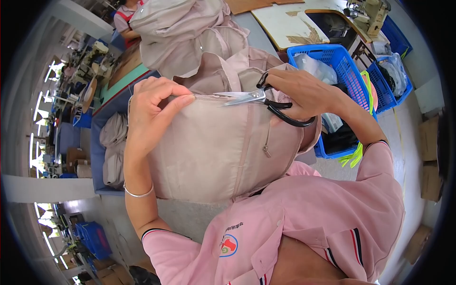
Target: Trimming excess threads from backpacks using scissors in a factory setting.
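A pale pink-beige fabric bag [204, 147] is spread in front of me, with its seams and a zipper pull showing. My left hand [159, 102] pinches the bag's upper edge between thumb and forefinger. In my right hand [297, 92] is a pair of scissors [251, 97] with black handles. Their silver blades are parted and point left along the same edge, a short way from my left fingertips. Whether a thread lies between the blades is too small to tell.
More bags of the same colour [185, 23] are piled beyond. A blue plastic basket [349, 61] with plastic-wrapped items stands at the right, near a sewing table [285, 28]. Folded bags [114, 130] lie in a blue-grey bin at the left. Another person [126, 21] is at the far left.
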`<state>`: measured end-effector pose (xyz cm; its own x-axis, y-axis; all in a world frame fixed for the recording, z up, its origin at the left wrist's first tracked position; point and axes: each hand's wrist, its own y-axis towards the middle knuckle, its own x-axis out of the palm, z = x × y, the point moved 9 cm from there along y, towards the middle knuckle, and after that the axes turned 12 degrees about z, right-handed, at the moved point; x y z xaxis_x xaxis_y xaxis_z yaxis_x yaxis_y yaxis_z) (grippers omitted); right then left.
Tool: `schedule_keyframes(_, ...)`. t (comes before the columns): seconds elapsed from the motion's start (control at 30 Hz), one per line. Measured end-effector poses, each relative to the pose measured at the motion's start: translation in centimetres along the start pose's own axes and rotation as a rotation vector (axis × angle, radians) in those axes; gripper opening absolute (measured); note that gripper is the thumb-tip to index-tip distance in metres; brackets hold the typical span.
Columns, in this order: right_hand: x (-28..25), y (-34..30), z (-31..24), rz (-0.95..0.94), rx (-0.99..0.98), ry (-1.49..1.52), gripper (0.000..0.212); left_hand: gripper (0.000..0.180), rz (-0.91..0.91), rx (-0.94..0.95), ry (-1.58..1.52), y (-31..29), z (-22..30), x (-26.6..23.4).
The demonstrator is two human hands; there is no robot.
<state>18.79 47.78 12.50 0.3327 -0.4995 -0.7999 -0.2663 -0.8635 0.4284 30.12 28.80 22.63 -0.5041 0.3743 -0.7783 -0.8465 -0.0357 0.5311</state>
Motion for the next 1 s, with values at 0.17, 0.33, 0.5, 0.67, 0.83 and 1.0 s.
schedule_keyframes(0.17, 0.5, 0.6, -1.0, 0.008, 0.006, 0.028, 0.065, 0.013, 0.022, -0.006, 0.011, -0.4, 0.2, -0.7)
schedule_keyframes(0.33, 1.5, -0.1, -0.2, 0.021, 0.049, 0.071, 0.058, 0.008, -0.04, -0.069, 0.011, -0.8, -0.5, -0.2)
schedule_keyframes(0.5, 0.4, 0.1, -1.3, 0.027, 0.02, 0.024, 0.058, 0.011, 0.034, 0.031, 0.002, -0.5, 0.4, -0.4)
schedule_keyframes(0.67, 0.5, 0.6, -2.2, 0.009, 0.019, 0.055, 0.057, 0.011, 0.04, 0.028, -0.001, -0.4, 0.6, -0.5)
schedule_keyframes(0.83, 1.7, 0.2, -1.2, 0.018, 0.041, 0.081, 0.051, 0.013, 0.008, -0.027, -0.039, -0.9, -0.5, -0.1)
schedule_keyframes(1.0, 2.1, 0.4, -0.8, 0.009, 0.064, 0.083, 0.048, 0.012, -0.007, -0.102, -0.11, -1.5, -1.8, 0.2)
